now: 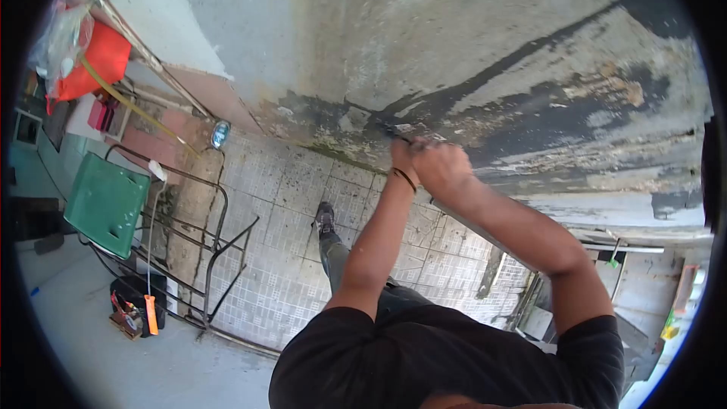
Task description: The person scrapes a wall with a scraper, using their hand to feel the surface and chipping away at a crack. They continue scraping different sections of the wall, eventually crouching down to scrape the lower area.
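Both my hands are closed together at the low part of a stained, peeling wall. My left hand, with a thin band at its wrist, is wrapped around a slim dark hand tool. Beside it and partly over it, my right hand grips the same tool. The tool's dark end points up and left to the wall, among black patches and flaking paint. My fingers hide most of the handle, and I cannot make out the tool's exact kind.
A green chair with a dark metal frame stands left on the floor tiles. A paint roller with an orange handle hangs on it, near a black bag. A red bag hangs upper left. Boards lean at the right.
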A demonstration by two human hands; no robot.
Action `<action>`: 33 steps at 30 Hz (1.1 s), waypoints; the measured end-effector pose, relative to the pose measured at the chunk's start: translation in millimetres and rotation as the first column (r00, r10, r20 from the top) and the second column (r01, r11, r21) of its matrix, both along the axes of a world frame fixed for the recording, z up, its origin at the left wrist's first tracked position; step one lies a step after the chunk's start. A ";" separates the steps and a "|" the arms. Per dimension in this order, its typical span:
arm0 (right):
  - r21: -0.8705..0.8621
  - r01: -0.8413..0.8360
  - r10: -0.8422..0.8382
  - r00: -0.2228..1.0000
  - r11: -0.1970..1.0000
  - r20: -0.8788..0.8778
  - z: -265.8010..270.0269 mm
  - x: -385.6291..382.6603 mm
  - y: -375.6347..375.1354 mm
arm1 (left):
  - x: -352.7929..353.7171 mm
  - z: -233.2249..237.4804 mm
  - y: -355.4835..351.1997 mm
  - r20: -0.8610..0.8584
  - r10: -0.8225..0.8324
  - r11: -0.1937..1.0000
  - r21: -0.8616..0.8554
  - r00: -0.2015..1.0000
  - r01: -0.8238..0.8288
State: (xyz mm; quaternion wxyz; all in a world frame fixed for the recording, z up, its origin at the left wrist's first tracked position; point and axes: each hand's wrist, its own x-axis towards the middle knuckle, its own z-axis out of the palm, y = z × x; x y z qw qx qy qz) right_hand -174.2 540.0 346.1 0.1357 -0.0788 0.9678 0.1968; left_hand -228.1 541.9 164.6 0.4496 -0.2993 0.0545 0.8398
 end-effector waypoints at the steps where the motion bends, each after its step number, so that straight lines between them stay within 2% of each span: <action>1: -0.065 -0.013 0.018 0.997 0.998 0.076 -29.3 -6.3 2.8 | -0.9 -25.5 -3.5 0.106 0.025 0.992 -0.130 0.994 -0.011; 2: -0.064 -0.039 0.045 0.994 0.997 0.097 -45.5 -8.1 -3.2 | -4.4 -43.4 -15.7 0.095 0.030 0.998 -0.059 0.995 -0.025; 3: -0.086 -0.081 0.081 0.997 0.993 -0.010 -61.7 -7.6 -12.2 | -9.8 -58.2 -20.4 0.106 0.059 0.997 -0.058 0.993 -0.053; 4: -0.110 -0.118 0.105 0.988 0.987 -0.118 -72.6 -5.4 -20.3 | -13.1 -69.9 -25.9 0.252 0.031 0.985 0.157 0.967 -0.072; 5: -0.119 -0.121 0.110 0.989 0.985 -0.098 -69.1 3.7 -28.6 | -6.7 -81.3 -33.4 0.387 -0.039 0.928 0.356 0.921 -0.111; 6: -0.085 -0.032 0.028 0.998 0.996 -0.049 -55.8 8.2 -35.3 | -1.2 -64.2 -32.0 0.318 -0.036 0.976 0.213 0.947 -0.034; 7: -0.040 0.052 -0.053 0.999 0.998 -0.014 -53.8 1.2 -37.0 | -4.5 -76.8 -26.3 0.319 -0.029 0.976 0.216 0.947 -0.043; 8: -0.033 0.045 -0.045 0.999 0.998 -0.006 -68.8 -8.4 -36.9 | -5.2 -93.6 -19.8 0.290 0.034 0.994 0.092 0.956 -0.063; 9: 0.056 0.066 -0.068 0.997 0.996 0.026 -88.2 -13.8 -38.1 | -3.2 -111.6 -14.4 0.264 0.088 0.996 -0.034 0.961 -0.082; 10: 0.145 0.087 -0.097 0.993 0.986 0.062 -99.4 -16.7 -41.9 | -8.3 -123.4 -19.2 0.333 0.026 1.000 0.007 0.942 -0.030; 11: 0.153 0.074 -0.085 0.994 0.985 0.068 -107.8 -25.5 -40.0 | -17.6 -131.2 -17.1 0.341 0.035 0.999 0.015 0.940 -0.043; 12: 0.073 0.033 -0.037 0.998 0.997 0.058 -114.3 -33.1 -37.5 | -21.9 -137.7 -17.0 0.084 0.124 0.990 0.050 0.989 -0.128; 13: -0.026 0.020 -0.018 0.997 0.999 0.079 -113.0 -24.0 -44.0 | 1.3 -146.5 -25.2 -0.146 0.187 0.981 0.078 0.971 -0.178; 14: 0.094 -0.037 0.024 0.991 0.995 0.130 -106.1 -19.9 -41.8 | -5.0 -129.5 -36.2 0.333 0.083 0.923 0.330 0.939 -0.198; 15: 0.104 -0.037 0.026 0.993 0.994 0.112 -91.6 -19.8 -34.4 | -9.9 -105.6 -34.6 0.317 0.082 0.919 0.342 0.945 -0.194; 17: 0.067 0.000 -0.003 0.998 0.998 0.055 -46.0 1.7 -22.5 | 16.8 -52.5 -19.7 0.196 0.073 0.988 0.122 0.978 -0.099; 18: 0.092 0.073 -0.084 0.988 0.993 0.126 -14.4 15.8 -17.5 | 37.1 -24.7 -7.1 0.235 0.069 0.988 0.117 0.970 -0.098; 19: 0.122 0.143 -0.163 0.970 0.982 0.179 17.9 26.0 -10.4 | 50.5 4.5 8.2 0.262 0.066 0.988 0.117 0.963 -0.099; 21: 0.263 0.152 -0.197 0.969 0.953 0.151 73.8 55.7 5.9 | 75.2 72.3 23.4 0.304 -0.012 0.979 0.200 0.953 -0.051; 23: 0.238 0.206 -0.228 0.972 0.949 0.065 124.4 74.6 23.7 | 90.4 127.8 34.6 0.245 -0.067 0.961 0.277 0.967 -0.003; 24: 0.241 0.216 -0.237 0.970 0.946 0.062 131.2 75.4 26.7 | 94.9 139.1 38.5 0.121 -0.086 0.945 0.324 0.989 0.042; 25: 0.210 0.233 -0.252 0.965 0.949 0.067 133.9 68.7 31.8 | 99.6 120.6 54.1 0.110 -0.093 0.943 0.328 0.990 0.052; 26: 0.180 0.250 -0.267 0.961 0.951 0.077 134.8 61.9 37.0 | 106.4 84.2 77.6 0.168 -0.029 0.957 0.290 0.985 -0.021; 27: 0.229 0.183 -0.211 0.972 0.956 0.105 107.5 57.1 48.6 | 109.4 66.3 95.1 0.227 0.038 0.965 0.244 0.973 -0.095; 28: 0.186 0.157 -0.190 0.966 0.970 0.175 69.0 51.9 70.7 | 84.1 75.7 75.7 0.172 0.051 0.960 0.265 0.984 -0.096; 29: 0.184 0.136 -0.181 0.951 0.973 0.252 39.4 46.9 79.4 | 97.1 65.3 75.7 0.174 0.045 0.962 0.259 0.984 -0.090; 31: 0.140 0.082 -0.094 0.992 0.987 0.081 59.2 62.4 63.3 | 103.9 35.7 84.0 0.015 0.146 0.926 0.349 0.989 -0.142; 33: 0.138 0.142 -0.145 0.989 0.980 0.007 116.0 87.0 65.2 | 122.7 80.5 82.4 0.088 0.088 0.952 0.287 0.992 -0.110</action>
